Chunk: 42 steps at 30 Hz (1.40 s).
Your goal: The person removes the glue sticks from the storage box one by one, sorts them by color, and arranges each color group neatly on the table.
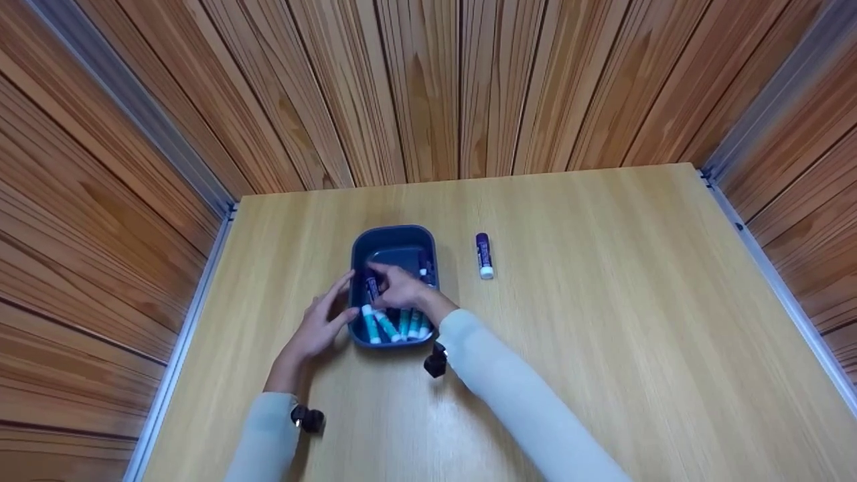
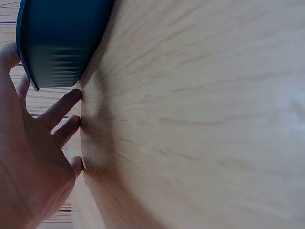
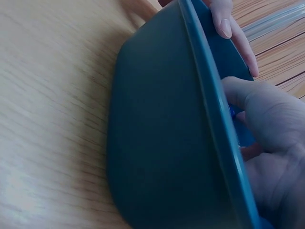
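Observation:
A dark blue plastic bin (image 1: 395,232) stands on the table with glue sticks inside. Several teal glue sticks (image 1: 371,325) with white ends lie at its near end. My right hand (image 1: 404,289) reaches down into the bin and holds a purple glue stick (image 1: 371,286) between thumb and fingers near the left wall. In the right wrist view the bin's wall hides most of that grip. My left hand (image 1: 323,325) rests at the bin's left rim with thumb and index finger, the other fingers spread and touching the table in the left wrist view.
Another purple glue stick (image 1: 426,262) lies in the bin by its right wall. Right of the bin, a purple glue stick (image 1: 484,256) with a white end lies on the wooden table (image 1: 602,281). Wood-plank walls (image 1: 428,94) and metal rails enclose the table.

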### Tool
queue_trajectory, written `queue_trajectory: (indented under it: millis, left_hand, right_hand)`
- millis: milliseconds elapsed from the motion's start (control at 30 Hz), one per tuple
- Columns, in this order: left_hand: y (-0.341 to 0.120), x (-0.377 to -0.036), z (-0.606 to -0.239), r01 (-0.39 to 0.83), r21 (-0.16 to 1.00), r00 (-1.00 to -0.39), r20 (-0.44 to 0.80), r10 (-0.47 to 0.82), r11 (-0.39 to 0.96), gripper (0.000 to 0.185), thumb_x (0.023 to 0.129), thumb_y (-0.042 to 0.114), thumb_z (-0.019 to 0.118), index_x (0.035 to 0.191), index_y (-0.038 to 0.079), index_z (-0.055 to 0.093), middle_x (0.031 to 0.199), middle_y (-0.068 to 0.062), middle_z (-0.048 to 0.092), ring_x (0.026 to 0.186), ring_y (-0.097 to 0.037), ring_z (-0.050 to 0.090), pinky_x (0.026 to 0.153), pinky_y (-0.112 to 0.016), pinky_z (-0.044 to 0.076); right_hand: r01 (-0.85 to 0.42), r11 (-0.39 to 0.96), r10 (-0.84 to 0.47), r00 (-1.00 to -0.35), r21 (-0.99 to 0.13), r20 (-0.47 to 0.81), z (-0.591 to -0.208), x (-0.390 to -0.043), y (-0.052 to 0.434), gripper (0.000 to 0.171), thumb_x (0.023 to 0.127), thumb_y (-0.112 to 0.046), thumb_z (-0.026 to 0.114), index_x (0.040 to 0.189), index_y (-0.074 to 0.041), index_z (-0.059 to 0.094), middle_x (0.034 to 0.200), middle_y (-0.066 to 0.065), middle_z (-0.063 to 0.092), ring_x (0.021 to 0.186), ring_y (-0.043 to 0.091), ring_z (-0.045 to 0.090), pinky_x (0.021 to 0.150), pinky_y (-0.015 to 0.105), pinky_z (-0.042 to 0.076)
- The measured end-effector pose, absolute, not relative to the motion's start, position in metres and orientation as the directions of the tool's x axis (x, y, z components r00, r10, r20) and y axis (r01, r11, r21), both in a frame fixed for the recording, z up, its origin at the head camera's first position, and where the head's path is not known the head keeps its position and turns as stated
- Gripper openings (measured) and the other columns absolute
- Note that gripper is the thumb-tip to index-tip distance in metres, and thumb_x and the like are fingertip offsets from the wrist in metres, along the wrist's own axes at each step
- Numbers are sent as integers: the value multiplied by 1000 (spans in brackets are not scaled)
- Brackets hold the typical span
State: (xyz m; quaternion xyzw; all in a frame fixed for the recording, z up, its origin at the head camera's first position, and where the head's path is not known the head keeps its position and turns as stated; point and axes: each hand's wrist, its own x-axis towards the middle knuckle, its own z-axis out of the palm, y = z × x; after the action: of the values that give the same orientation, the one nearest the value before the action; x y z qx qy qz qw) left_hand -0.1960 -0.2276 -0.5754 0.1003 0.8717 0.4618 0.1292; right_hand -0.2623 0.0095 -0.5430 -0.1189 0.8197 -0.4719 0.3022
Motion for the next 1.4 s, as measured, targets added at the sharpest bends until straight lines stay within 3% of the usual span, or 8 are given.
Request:
queue_trajectory:
  millis: [133,267,400,567,833,1133,1400]
  left_hand:
    - [-228,-196,-575,68,831,-946,-122,300,552,71,118,41,59,179,45,24,184,-11,42,177,-41,24,142,-74,-8]
    - [-228,-196,-575,66,843,-945,-119,305,534,71,117,40,60,178,47,25,184,-10,41,178,-41,24,142,-75,-6]
    - [-228,-197,-577,65,849,-945,-117,306,524,72,117,39,61,179,45,25,184,-10,42,177,-42,25,141,-78,1]
    - [-228,-198,-577,77,846,-947,-103,304,527,71,117,37,62,179,39,27,181,-13,46,175,-44,29,141,-78,1]
    - [-227,-196,-575,53,843,-949,-124,290,535,72,116,40,63,178,45,27,182,-10,45,174,-41,32,141,-78,12]
    - [-228,-196,-576,55,845,-947,-125,296,532,72,116,46,61,178,50,24,184,-8,41,177,-41,25,141,-78,-1]
    - [-228,-197,-578,51,844,-946,-129,296,533,72,116,46,61,178,48,24,185,-9,40,178,-42,23,141,-78,-2]
  right_hand:
    - [90,507,-504,-775,-857,-380,-543,-260,10,88,103,-8,78,178,-24,36,140,12,66,111,22,62,97,34,50]
    - [101,485,-490,-792,-869,-365,-543,-259,12,80,101,-6,80,171,-25,45,120,10,64,99,22,60,86,33,48]
    - [97,444,-482,-812,-891,-329,-543,-257,13,73,99,-3,82,162,-22,48,115,5,61,98,20,60,83,30,49]
    - [87,432,-470,-828,-898,-307,-553,-262,12,67,98,-5,83,155,-20,50,120,10,65,104,24,62,89,34,51]
    - [152,434,-444,-821,-888,-357,-540,-259,15,64,101,-5,80,155,-25,52,127,12,67,111,26,65,95,37,53]
    - [189,359,-447,-825,-914,-346,-526,-264,16,66,102,1,77,156,-28,51,125,14,67,104,26,68,91,36,55]
    - [163,346,-447,-837,-924,-315,-520,-265,21,67,101,1,79,157,-25,51,128,18,67,104,25,68,88,33,56]
